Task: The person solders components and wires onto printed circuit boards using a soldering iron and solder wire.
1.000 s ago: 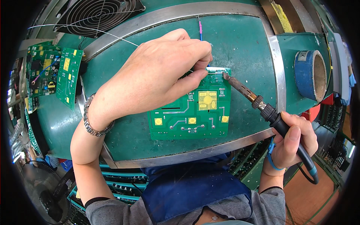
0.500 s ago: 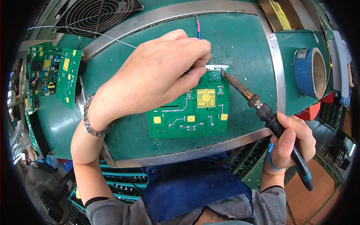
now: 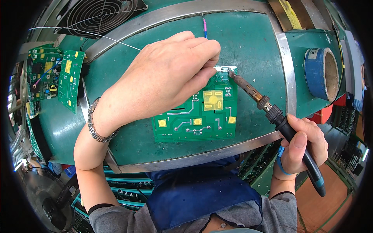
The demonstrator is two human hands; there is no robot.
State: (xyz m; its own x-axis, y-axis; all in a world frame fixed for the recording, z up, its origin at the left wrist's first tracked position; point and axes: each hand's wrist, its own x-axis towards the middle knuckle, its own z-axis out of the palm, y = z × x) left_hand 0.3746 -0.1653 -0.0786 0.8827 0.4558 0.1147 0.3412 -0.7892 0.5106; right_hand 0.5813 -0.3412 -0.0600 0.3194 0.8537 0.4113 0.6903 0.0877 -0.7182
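A green circuit board (image 3: 196, 134) with yellow patches lies flat on the green-topped bench. My left hand (image 3: 171, 73) reaches over its upper left part, thumb and fingers pinched on a thin solder wire (image 3: 112, 37) that runs in from the far left and passes behind the hand. My right hand (image 3: 305, 145) grips the black handle of a soldering iron (image 3: 281, 126). The iron's tip rests at the board's far right corner, by a white strip, a little right of my left fingertips. Beyond the left hand, a blue lead with a pink sleeve (image 3: 205, 26) sticks out; its near end is hidden.
Several more circuit boards (image 3: 72, 77) stand at the left edge. A blue ring-shaped roll (image 3: 316, 73) sits at the right. A round-grilled fan (image 3: 101, 15) is at the far left, and metal strips (image 3: 289, 66) border the bench mat. Another fan (image 3: 46, 198) stands lower left.
My left fingertips have shifted slightly right, toward the iron's tip. The stretch of wire seen between fingers and tip is now hardly visible. The iron has stayed nearly still.
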